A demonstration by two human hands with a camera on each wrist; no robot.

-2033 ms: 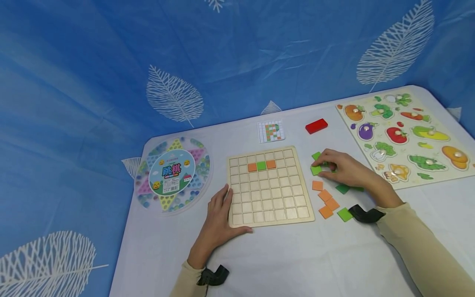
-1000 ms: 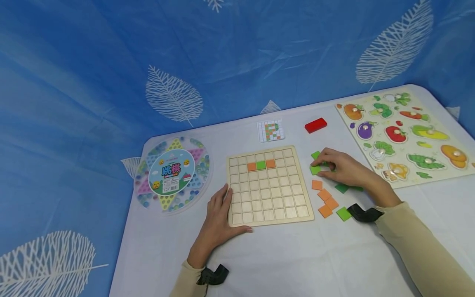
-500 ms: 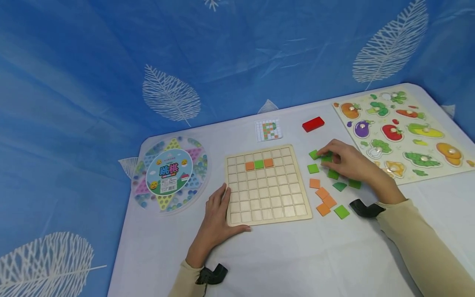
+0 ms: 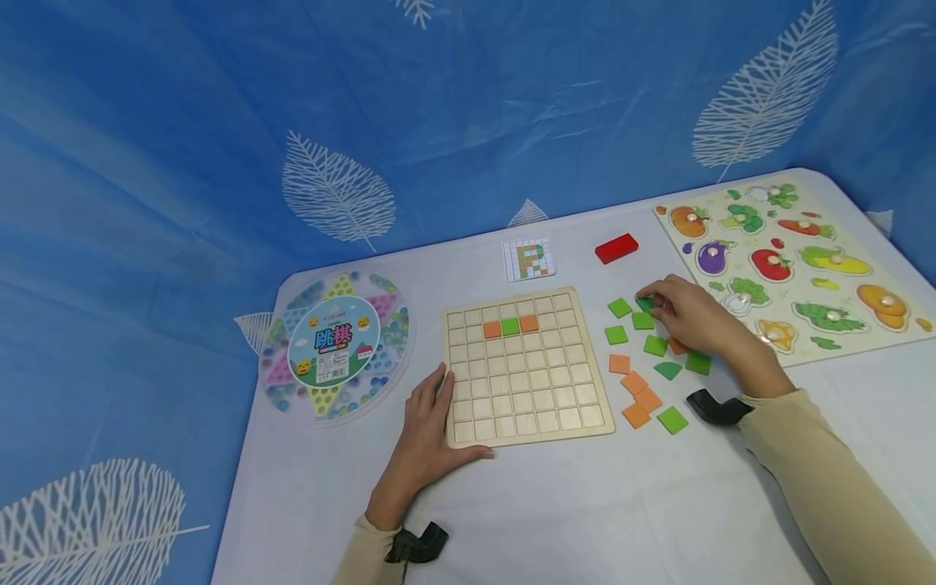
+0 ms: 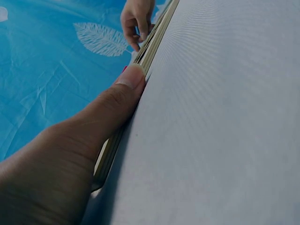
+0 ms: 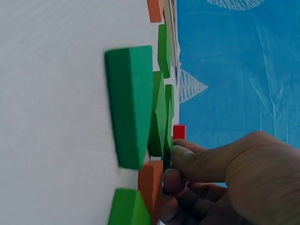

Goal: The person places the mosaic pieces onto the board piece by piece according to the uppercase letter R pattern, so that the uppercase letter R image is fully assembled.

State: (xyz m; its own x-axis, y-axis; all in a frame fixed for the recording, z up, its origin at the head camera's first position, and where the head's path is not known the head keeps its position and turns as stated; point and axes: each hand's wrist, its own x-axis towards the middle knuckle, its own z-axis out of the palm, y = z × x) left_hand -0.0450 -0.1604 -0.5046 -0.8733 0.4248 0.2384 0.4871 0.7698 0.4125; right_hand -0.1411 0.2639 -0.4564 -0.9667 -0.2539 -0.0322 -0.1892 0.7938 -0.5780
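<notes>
A wooden grid board (image 4: 526, 382) lies flat, with two orange tiles (image 4: 492, 328) and a light green tile (image 4: 509, 326) between them in an upper row. My left hand (image 4: 427, 426) rests against the board's near left corner, fingers along the left edge and thumb (image 5: 115, 101) straight along the front edge. To the right of the board, my right hand (image 4: 691, 317) pinches a small dark green tile (image 4: 644, 303) at its fingertips, low over the table. Around it lie loose light green tiles (image 4: 617, 334), orange tiles (image 4: 634, 382) and a dark green quarter-round tile (image 4: 668, 370).
A pattern card (image 4: 529, 259) with a coloured letter R lies behind the board, with a red block (image 4: 617, 249) to its right. The round Chinese checkers set (image 4: 336, 345) lies at left, and a vegetable knob puzzle (image 4: 797, 268) at far right. A blue curtain (image 4: 468, 122) hangs behind the table.
My right hand has left the light green tile it was touching and shifted right to a dark green one. The light green tile stays on the table. My left hand keeps its place.
</notes>
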